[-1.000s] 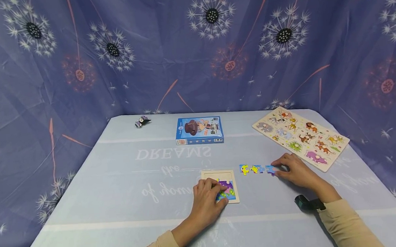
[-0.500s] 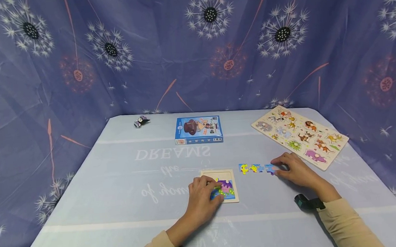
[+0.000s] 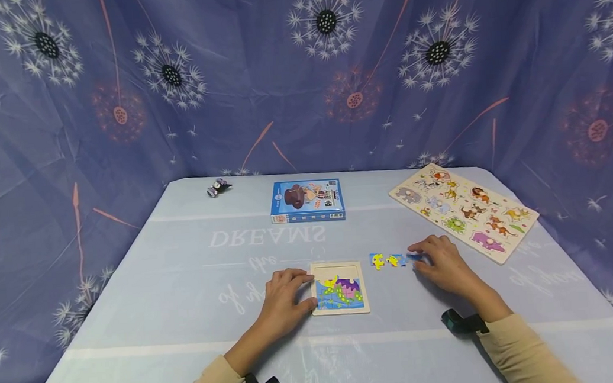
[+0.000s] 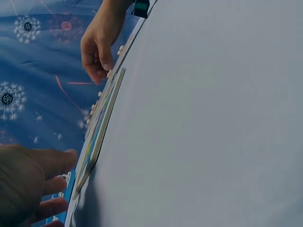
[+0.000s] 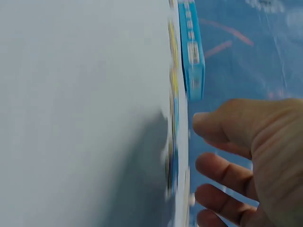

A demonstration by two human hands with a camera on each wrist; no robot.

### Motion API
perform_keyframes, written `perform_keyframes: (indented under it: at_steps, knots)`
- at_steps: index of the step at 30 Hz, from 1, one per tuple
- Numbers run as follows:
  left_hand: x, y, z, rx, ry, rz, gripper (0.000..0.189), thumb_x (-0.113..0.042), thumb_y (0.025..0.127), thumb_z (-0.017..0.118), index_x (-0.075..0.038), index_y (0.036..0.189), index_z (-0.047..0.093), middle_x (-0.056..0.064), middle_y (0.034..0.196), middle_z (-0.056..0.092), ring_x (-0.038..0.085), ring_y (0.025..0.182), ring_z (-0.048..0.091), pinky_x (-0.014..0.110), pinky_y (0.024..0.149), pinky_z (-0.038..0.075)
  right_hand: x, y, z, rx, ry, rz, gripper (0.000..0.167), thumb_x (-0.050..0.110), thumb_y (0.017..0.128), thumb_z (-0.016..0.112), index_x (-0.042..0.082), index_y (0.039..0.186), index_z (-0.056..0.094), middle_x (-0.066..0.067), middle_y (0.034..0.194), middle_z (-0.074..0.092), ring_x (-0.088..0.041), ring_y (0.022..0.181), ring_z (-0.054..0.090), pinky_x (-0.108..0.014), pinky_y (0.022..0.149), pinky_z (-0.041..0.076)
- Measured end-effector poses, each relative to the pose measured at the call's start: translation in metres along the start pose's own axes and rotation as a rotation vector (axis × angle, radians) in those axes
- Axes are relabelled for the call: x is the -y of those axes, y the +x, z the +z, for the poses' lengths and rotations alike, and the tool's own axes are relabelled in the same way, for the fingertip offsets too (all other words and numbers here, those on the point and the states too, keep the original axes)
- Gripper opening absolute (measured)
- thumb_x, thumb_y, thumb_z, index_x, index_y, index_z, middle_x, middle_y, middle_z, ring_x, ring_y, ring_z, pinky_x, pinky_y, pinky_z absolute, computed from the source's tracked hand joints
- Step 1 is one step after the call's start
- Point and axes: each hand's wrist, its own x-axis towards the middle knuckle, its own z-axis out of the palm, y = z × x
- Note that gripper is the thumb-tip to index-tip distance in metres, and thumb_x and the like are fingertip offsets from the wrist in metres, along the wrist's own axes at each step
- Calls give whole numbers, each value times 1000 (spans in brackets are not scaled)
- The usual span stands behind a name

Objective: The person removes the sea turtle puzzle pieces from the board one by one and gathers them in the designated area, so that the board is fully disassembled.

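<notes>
In the head view a wooden-framed tray puzzle [image 3: 335,268] lies mid-table, its lower half filled with yellow, green, purple and blue pieces. Beside its left edge is my left hand [image 3: 281,303], thumb and index fingertips right at the rim; the left wrist view shows these fingers [image 4: 56,161] spread loosely. A blue-and-yellow puzzle piece [image 3: 377,261] and a second similar piece [image 3: 395,260] lie to the tray's right. My right hand [image 3: 442,268] hovers over a third, mostly hidden blue piece [image 3: 414,257]; in the right wrist view its thumb and fingers [image 5: 222,175] are relaxed and apart.
A blue game box [image 3: 307,201] stands at the back of the table, with a small dark figurine [image 3: 218,187] to its left. At the back right lies a wooden animal peg puzzle board [image 3: 465,212]. A dandelion-patterned curtain [image 3: 255,70] hangs behind.
My left hand has drawn left off the tray puzzle to its edge, uncovering the placed pieces. My right hand has shifted slightly left, covering most of the third piece.
</notes>
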Motion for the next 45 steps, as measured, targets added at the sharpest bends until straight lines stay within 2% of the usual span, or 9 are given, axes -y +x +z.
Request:
perform_keyframes:
  at_steps: [3, 13, 21, 32, 38, 45]
  knots:
    - [4, 2, -1, 16, -6, 3, 44, -23, 77, 75, -10, 118, 65, 8, 125, 59, 28, 118, 45, 48, 93, 33, 19, 3, 8, 25, -8, -6, 30, 13, 76, 73, 9, 106, 69, -7, 96, 61, -24, 91, 47, -37, 76, 32]
    - [7, 7, 3, 60, 6, 10, 53, -32, 77, 74, -9, 123, 62, 8, 135, 53, 32, 129, 39, 55, 101, 29, 80, 12, 29, 37, -4, -143, 29, 20, 76, 77, 13, 103, 69, 0, 92, 59, -15, 87, 44, -34, 76, 35]
    - [5, 7, 4, 66, 68, 26, 55, -33, 76, 75, -8, 124, 62, 9, 133, 54, 33, 126, 41, 57, 100, 28, 113, 18, 44, 104, 29, -155, 28, 25, 76, 75, 15, 101, 69, 4, 87, 56, -10, 84, 41, -31, 75, 37]
    - [6, 7, 7, 50, 70, 48, 52, -31, 77, 75, -7, 121, 62, 9, 130, 56, 32, 123, 44, 56, 101, 29, 141, 22, 57, 136, 57, -167, 25, 25, 77, 73, 16, 100, 70, 5, 86, 56, -9, 82, 40, -26, 72, 39]
    - [7, 7, 7, 52, 54, 40, 55, -32, 76, 75, -6, 122, 62, 8, 131, 56, 32, 123, 43, 56, 101, 28, 144, 24, 64, 134, 69, -215, 28, 23, 74, 76, 14, 99, 70, 4, 85, 54, -10, 80, 40, -23, 68, 36]
    - [8, 7, 8, 47, 51, 39, 54, -33, 77, 75, -7, 122, 62, 6, 130, 56, 30, 123, 43, 55, 100, 29, 145, 25, 66, 155, 70, -205, 27, 22, 75, 76, 13, 99, 69, 4, 84, 52, -10, 79, 38, -23, 68, 34]
